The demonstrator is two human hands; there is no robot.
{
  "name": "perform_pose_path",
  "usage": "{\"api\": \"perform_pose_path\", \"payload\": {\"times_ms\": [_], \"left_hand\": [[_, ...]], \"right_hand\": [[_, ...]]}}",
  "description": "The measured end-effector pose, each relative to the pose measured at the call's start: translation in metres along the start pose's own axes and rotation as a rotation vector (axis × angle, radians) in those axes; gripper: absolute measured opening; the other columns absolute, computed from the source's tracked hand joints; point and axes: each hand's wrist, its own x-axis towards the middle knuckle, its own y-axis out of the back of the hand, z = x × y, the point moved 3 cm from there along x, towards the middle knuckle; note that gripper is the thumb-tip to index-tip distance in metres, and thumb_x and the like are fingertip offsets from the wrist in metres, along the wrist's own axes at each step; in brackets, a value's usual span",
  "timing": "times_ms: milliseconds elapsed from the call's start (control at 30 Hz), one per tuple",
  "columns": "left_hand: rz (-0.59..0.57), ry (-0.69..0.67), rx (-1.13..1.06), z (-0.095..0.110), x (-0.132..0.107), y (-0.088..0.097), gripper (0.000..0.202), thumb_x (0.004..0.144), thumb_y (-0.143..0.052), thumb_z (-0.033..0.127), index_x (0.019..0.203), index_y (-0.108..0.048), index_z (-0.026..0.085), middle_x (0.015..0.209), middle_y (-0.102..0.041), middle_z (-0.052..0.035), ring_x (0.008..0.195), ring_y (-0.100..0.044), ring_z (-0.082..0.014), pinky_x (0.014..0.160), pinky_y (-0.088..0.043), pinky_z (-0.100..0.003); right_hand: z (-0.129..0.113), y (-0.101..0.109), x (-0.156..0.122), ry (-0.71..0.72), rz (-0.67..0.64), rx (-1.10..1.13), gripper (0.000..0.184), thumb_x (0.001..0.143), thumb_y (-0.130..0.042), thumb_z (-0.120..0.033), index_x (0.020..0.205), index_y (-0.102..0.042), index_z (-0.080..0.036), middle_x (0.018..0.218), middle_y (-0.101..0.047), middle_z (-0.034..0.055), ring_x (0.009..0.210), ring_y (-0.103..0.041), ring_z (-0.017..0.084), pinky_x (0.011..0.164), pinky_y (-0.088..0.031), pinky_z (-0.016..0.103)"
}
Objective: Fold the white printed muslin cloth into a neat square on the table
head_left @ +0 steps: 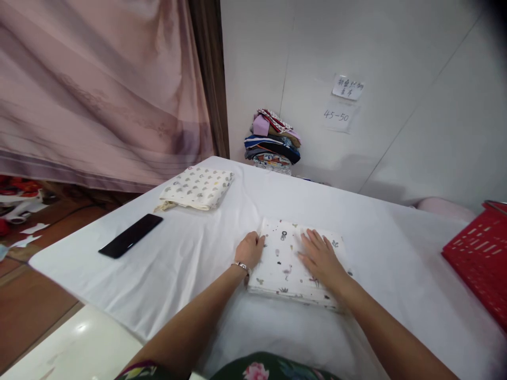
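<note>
A white folded cloth (285,258) printed with small animals and plants lies flat on the white-covered table in front of me. At its left edge is my left hand (249,250), fingers curled in against the layers and their tips partly hidden. My right hand (322,261) rests palm down on the right part of the cloth, its fingers spread. Farther back on the left sits a second folded cloth (200,187), cream with a grey pattern, one corner hanging loose.
A black phone-like slab (130,236) lies on the table's left side. At the right edge stands a red plastic basket (479,258). Beyond the far edge rises a stack of folded fabrics (273,140) against the wall. A pink curtain (99,95) hangs at left.
</note>
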Motion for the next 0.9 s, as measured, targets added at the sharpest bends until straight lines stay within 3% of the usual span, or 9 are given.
{"api": "perform_pose_path", "payload": {"times_ms": [200, 333, 533, 667, 800, 900], "left_hand": [[-0.052, -0.004, 0.019, 0.003, 0.005, 0.007, 0.026, 0.086, -0.042, 0.041, 0.070, -0.048, 0.020, 0.077, -0.061, -0.0021, 0.072, -0.057, -0.0159, 0.060, -0.035, -0.025], [-0.090, -0.007, 0.072, 0.011, 0.013, 0.010, 0.036, 0.085, -0.038, 0.051, 0.071, -0.049, 0.020, 0.082, -0.062, -0.0046, 0.075, -0.058, -0.0186, 0.061, -0.037, -0.028], [-0.096, -0.012, 0.156, 0.011, 0.015, 0.004, 0.036, 0.089, -0.029, 0.043, 0.078, -0.053, 0.019, 0.088, -0.064, -0.0085, 0.085, -0.060, -0.0214, 0.067, -0.040, -0.030], [-0.071, -0.032, 0.209, 0.013, 0.014, 0.008, 0.032, 0.088, -0.033, 0.042, 0.089, -0.055, 0.018, 0.097, -0.063, -0.0091, 0.085, -0.060, -0.0216, 0.069, -0.044, -0.032], [0.085, -0.280, 0.285, 0.028, 0.007, 0.013, 0.041, 0.085, -0.042, 0.035, 0.120, -0.046, 0.015, 0.129, -0.048, -0.0130, 0.115, -0.047, -0.0244, 0.089, -0.042, -0.036], [0.021, -0.433, 0.332, 0.031, -0.002, 0.003, 0.055, 0.084, -0.044, 0.041, 0.130, -0.039, 0.012, 0.144, -0.031, -0.0135, 0.132, -0.027, -0.0272, 0.104, -0.028, -0.042]], "right_hand": [[0.008, -0.022, 0.002, -0.022, -0.055, -0.042, 0.061, 0.091, -0.018, -0.055, 0.140, -0.031, -0.021, 0.150, -0.016, 0.0050, 0.137, -0.009, 0.023, 0.110, -0.011, 0.046], [0.007, -0.021, 0.002, -0.029, -0.056, -0.044, 0.062, 0.091, -0.017, -0.056, 0.140, -0.031, -0.021, 0.149, -0.017, 0.0051, 0.137, -0.010, 0.022, 0.110, -0.011, 0.046], [0.005, -0.017, 0.003, -0.012, -0.092, -0.048, 0.061, 0.092, -0.015, -0.054, 0.141, -0.029, -0.020, 0.150, -0.014, 0.0046, 0.138, -0.006, 0.022, 0.110, -0.009, 0.044], [0.003, -0.014, 0.004, -0.040, -0.148, -0.015, 0.062, 0.091, -0.016, -0.055, 0.142, -0.027, -0.020, 0.151, -0.010, 0.0048, 0.138, -0.003, 0.021, 0.110, -0.005, 0.043], [0.004, -0.004, 0.011, -0.035, -0.190, 0.040, 0.063, 0.090, -0.018, -0.056, 0.142, -0.025, -0.021, 0.151, -0.008, 0.0057, 0.138, -0.003, 0.021, 0.109, -0.005, 0.043], [0.016, 0.006, 0.019, -0.063, -0.082, -0.030, 0.061, 0.090, -0.021, -0.052, 0.142, -0.025, -0.019, 0.151, -0.011, 0.0072, 0.138, -0.003, 0.022, 0.109, -0.003, 0.045]]}}
